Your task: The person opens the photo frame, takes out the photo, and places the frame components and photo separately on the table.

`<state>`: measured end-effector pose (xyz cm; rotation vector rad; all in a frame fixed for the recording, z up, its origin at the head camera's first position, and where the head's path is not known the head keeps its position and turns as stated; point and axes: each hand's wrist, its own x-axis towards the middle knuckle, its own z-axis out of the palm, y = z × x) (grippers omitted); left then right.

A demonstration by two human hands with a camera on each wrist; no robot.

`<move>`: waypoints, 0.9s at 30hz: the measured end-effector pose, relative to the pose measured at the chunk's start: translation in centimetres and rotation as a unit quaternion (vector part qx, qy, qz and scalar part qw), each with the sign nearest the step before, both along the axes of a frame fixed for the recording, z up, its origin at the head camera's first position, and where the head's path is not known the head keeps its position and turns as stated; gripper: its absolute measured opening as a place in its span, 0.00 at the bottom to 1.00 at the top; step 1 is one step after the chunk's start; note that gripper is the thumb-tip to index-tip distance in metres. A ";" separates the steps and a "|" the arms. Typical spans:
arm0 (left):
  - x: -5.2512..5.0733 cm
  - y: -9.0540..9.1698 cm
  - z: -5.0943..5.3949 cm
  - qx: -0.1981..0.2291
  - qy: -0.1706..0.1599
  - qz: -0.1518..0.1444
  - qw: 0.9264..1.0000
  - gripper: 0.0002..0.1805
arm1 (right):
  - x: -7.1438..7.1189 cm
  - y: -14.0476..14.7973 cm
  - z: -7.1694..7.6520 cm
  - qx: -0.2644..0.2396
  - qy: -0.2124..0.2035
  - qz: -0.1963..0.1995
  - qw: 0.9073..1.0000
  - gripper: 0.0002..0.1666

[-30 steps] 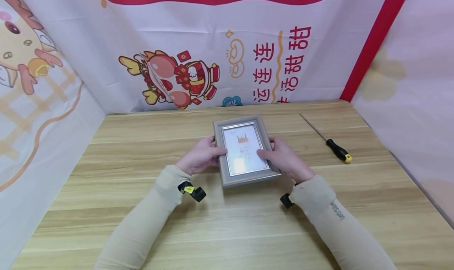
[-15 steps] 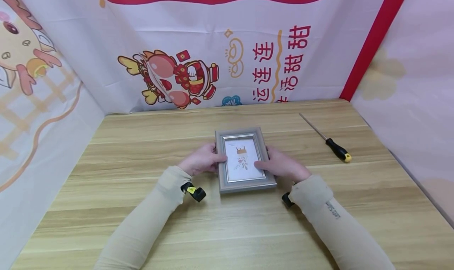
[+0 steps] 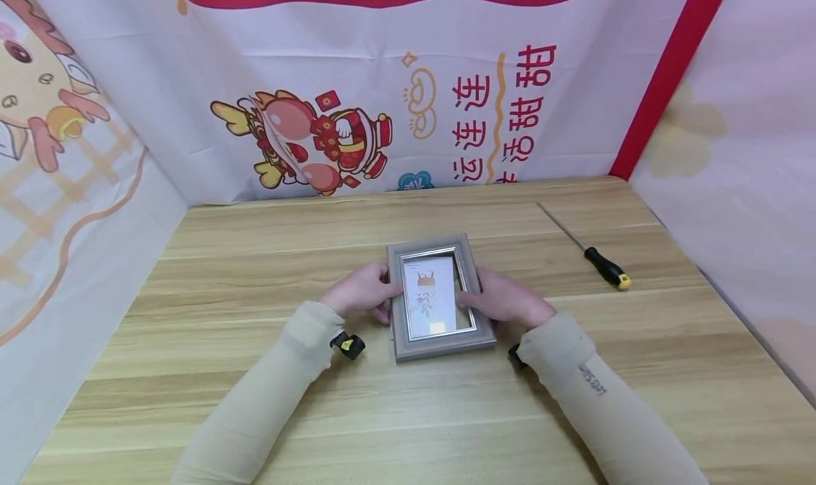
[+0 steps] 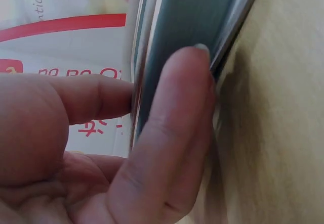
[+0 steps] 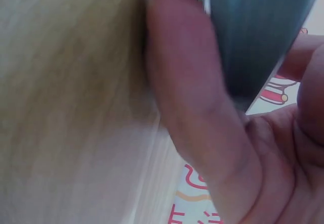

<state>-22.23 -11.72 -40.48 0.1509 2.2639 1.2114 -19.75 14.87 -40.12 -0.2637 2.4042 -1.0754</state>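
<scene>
A grey picture frame [image 3: 443, 349] with a silver inner edge is held just over the table in the head view. Inside its opening a white card [image 3: 433, 315] with a small drawing sits toward the left, leaving a gap along the right and top. My left hand [image 3: 360, 290] grips the left side, thumb on the front. The right hand [image 3: 510, 297] grips the opposite side, its thumb reaching over the inner edge. Both wrist views show fingers around the frame's thick side, with the left fingers [image 4: 177, 102] and right fingers [image 5: 187, 57] behind it. The frame's back is hidden.
A screwdriver [image 3: 602, 264] with a black and yellow handle lies at the right on the wooden table [image 3: 408, 428]. A printed cloth [image 3: 357, 39] hangs behind the table, and cloth walls stand at both sides.
The frame has come lower and nearer to me, with both hands still holding it. The card has shifted left within the opening, and a gap now shows at its right.
</scene>
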 end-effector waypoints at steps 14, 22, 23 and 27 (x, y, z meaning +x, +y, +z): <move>0.0 -0.6 1.6 0.018 0.031 0.007 0.999 0.11 | 0.3 -0.2 0.8 -0.020 0.009 -0.007 1.000 0.21; 0.3 -0.9 3.1 0.040 0.062 0.028 0.997 0.25 | 0.5 -0.1 2.2 -0.043 0.034 -0.031 0.998 0.23; 0.3 -0.9 3.3 0.041 0.066 0.032 0.996 0.27 | 0.5 -0.1 2.4 -0.050 0.037 -0.035 0.997 0.24; 0.4 -0.9 3.8 0.039 0.084 0.044 0.995 0.32 | 0.5 -0.1 3.0 -0.070 0.046 -0.053 0.995 0.29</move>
